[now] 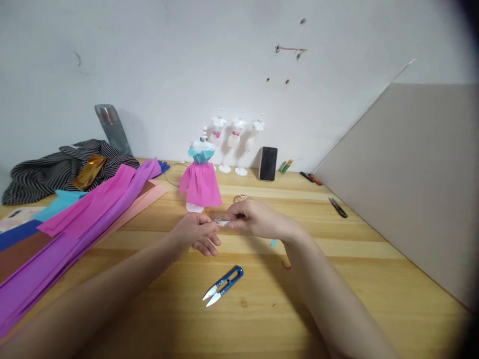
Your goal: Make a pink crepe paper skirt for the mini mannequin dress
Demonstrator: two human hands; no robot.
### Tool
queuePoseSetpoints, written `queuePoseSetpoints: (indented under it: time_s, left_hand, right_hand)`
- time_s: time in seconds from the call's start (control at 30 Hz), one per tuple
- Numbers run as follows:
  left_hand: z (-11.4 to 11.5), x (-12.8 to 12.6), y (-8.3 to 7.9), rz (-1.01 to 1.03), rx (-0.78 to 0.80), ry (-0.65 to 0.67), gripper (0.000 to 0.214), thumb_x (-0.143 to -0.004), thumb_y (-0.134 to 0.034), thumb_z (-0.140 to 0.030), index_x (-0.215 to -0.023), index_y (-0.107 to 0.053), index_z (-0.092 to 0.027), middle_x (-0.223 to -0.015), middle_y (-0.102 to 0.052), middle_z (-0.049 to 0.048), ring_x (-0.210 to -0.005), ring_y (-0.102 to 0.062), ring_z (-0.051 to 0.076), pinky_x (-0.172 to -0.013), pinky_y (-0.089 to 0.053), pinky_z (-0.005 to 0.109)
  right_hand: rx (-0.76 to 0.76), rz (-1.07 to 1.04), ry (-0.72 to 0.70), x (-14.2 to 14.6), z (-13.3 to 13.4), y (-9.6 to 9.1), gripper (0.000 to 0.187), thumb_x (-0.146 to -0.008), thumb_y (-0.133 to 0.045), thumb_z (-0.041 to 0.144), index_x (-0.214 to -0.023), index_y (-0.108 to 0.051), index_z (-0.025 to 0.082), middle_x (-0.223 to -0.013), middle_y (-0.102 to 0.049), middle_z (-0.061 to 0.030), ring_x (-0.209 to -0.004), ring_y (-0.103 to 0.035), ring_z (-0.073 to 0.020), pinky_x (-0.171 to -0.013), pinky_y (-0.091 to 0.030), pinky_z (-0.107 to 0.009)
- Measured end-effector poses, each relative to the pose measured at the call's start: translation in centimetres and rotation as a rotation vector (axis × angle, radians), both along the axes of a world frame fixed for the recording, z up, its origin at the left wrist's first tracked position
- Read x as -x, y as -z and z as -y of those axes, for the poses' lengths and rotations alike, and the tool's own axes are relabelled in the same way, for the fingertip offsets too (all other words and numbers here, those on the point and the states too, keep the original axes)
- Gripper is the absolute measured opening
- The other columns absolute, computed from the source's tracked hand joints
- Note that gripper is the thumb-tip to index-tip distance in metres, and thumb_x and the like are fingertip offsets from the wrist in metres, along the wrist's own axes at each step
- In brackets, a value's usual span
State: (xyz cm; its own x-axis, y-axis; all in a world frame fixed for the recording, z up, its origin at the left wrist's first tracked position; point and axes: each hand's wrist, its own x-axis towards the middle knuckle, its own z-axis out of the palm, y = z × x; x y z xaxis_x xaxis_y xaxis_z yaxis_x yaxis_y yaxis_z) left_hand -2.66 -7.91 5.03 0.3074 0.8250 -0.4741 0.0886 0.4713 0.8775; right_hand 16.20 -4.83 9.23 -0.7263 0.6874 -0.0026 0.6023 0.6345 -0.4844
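Above the middle of the table, my right hand (250, 219) is closed around a small whitish roll that looks like tape (222, 221). My left hand (197, 232) pinches the roll's near edge or loose end between thumb and forefinger, its other fingers curled loosely below. Just behind my hands stands a small dress form (202, 172) in a pink paper skirt and a light blue top, on a white round base. Blue-handled thread snips (223, 286) lie on the table in front of my hands, blades apart. A round patterned item (240, 198) is partly hidden behind my right hand.
Strips of pink and purple crepe paper (86, 199) cover the left side, beside a striped cloth (48, 167) and a grey bottle (113, 128). Three bare white forms (236, 130) stand along the wall near a phone (268, 163). A dark cutter (338, 208) lies right.
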Motion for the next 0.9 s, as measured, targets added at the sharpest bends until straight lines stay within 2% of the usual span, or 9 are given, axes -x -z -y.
queuePoseSetpoints:
  time_s: [0.17, 0.27, 0.33, 0.4, 0.47, 0.53, 0.63, 0.8, 0.9]
  left_hand:
    - [-0.3, 0.1, 0.9, -0.045, -0.099, -0.002, 0.021, -0.066, -0.069, -0.032, -0.070, -0.058, -0.014, -0.059, -0.065, 0.0009, -0.044, -0.060, 0.012, -0.044, -0.044, 0.021]
    - [-0.5, 0.2, 1.4, -0.106, -0.304, -0.048, 0.016, -0.065, -0.065, -0.029, -0.062, -0.061, -0.014, -0.052, -0.056, -0.0015, -0.044, -0.052, 0.009, -0.044, -0.043, 0.020]
    - [-0.6, 0.2, 1.5, -0.081, -0.399, -0.074, 0.016, -0.063, -0.065, -0.029, -0.058, -0.062, -0.014, -0.060, -0.060, 0.0014, -0.053, -0.055, 0.010, -0.046, -0.045, 0.020]
    - [-0.5, 0.1, 1.3, 0.002, -0.369, -0.068, 0.017, -0.062, -0.066, -0.030, -0.058, -0.061, -0.014, -0.069, -0.065, 0.0049, -0.061, -0.060, 0.013, -0.050, -0.047, 0.022]
    - [-0.4, 0.0, 1.1, 0.103, -0.258, -0.054, 0.017, -0.061, -0.066, -0.030, -0.059, -0.060, -0.014, -0.066, -0.067, 0.0057, -0.063, -0.064, 0.015, -0.056, -0.049, 0.023]
    - [-0.3, -0.1, 1.1, 0.192, -0.186, -0.077, 0.017, -0.059, -0.068, -0.027, -0.058, -0.058, -0.014, -0.061, -0.065, 0.0036, -0.064, -0.065, 0.015, -0.061, -0.049, 0.024]
    - [-0.3, -0.2, 1.2, 0.261, -0.178, -0.107, 0.016, -0.056, -0.068, -0.023, -0.054, -0.056, -0.013, -0.059, -0.063, 0.0016, -0.063, -0.064, 0.012, -0.062, -0.048, 0.021]
    - [-0.4, -0.1, 1.3, 0.296, -0.186, -0.080, 0.013, -0.058, -0.065, -0.021, -0.055, -0.056, -0.014, -0.056, -0.061, 0.0010, -0.058, -0.061, 0.011, -0.057, -0.046, 0.020]
    - [-0.4, -0.1, 1.3, 0.314, -0.171, -0.085, 0.012, -0.058, -0.063, -0.019, -0.053, -0.053, -0.014, -0.058, -0.062, 0.0014, -0.056, -0.061, 0.011, -0.055, -0.045, 0.021]
  right_hand:
    - [0.065, -0.060, -0.021, -0.7, -0.6, 0.2, 0.023, -0.085, -0.058, 0.031, -0.076, -0.069, 0.013, -0.062, -0.053, 0.0014, -0.060, -0.041, -0.0101, -0.058, -0.030, -0.023]
    - [0.224, -0.163, 0.008, -1.2, -1.4, 0.8, 0.027, -0.082, -0.062, 0.038, -0.083, -0.071, 0.012, -0.064, -0.054, 0.0013, -0.059, -0.042, -0.0095, -0.055, -0.031, -0.023]
    - [0.367, -0.261, 0.020, -1.5, -1.9, 1.3, 0.033, -0.079, -0.064, 0.043, -0.087, -0.071, 0.012, -0.064, -0.053, 0.0018, -0.055, -0.041, -0.0084, -0.051, -0.031, -0.022]
    - [0.480, -0.369, 0.000, -1.6, -2.4, 1.8, 0.039, -0.075, -0.068, 0.047, -0.089, -0.071, 0.011, -0.065, -0.055, 0.0014, -0.053, -0.041, -0.0077, -0.049, -0.033, -0.022]
    - [0.546, -0.458, -0.016, -1.6, -2.8, 2.2, 0.042, -0.071, -0.071, 0.048, -0.090, -0.071, 0.010, -0.066, -0.058, 0.0003, -0.053, -0.043, -0.0075, -0.049, -0.035, -0.021]
    - [0.582, -0.515, -0.010, -1.6, -3.0, 2.4, 0.043, -0.069, -0.074, 0.048, -0.089, -0.070, 0.010, -0.066, -0.060, -0.0002, -0.052, -0.043, -0.0067, -0.048, -0.036, -0.020]
    - [0.607, -0.576, -0.025, -1.7, -3.3, 3.0, 0.046, -0.068, -0.075, 0.050, -0.089, -0.070, 0.009, -0.063, -0.061, 0.0001, -0.047, -0.040, -0.0047, -0.045, -0.033, -0.019]
    - [0.648, -0.669, -0.193, -1.6, -4.2, 4.9, 0.063, -0.075, -0.062, 0.064, -0.099, -0.070, 0.006, -0.065, -0.063, -0.0033, -0.045, -0.042, -0.0054, -0.043, -0.031, -0.020]
    - [0.822, -0.783, -0.273, -1.8, -4.8, 5.6, 0.083, -0.075, -0.045, 0.078, -0.108, -0.068, 0.005, -0.070, -0.066, -0.0081, -0.047, -0.050, -0.0094, -0.041, -0.034, -0.021]
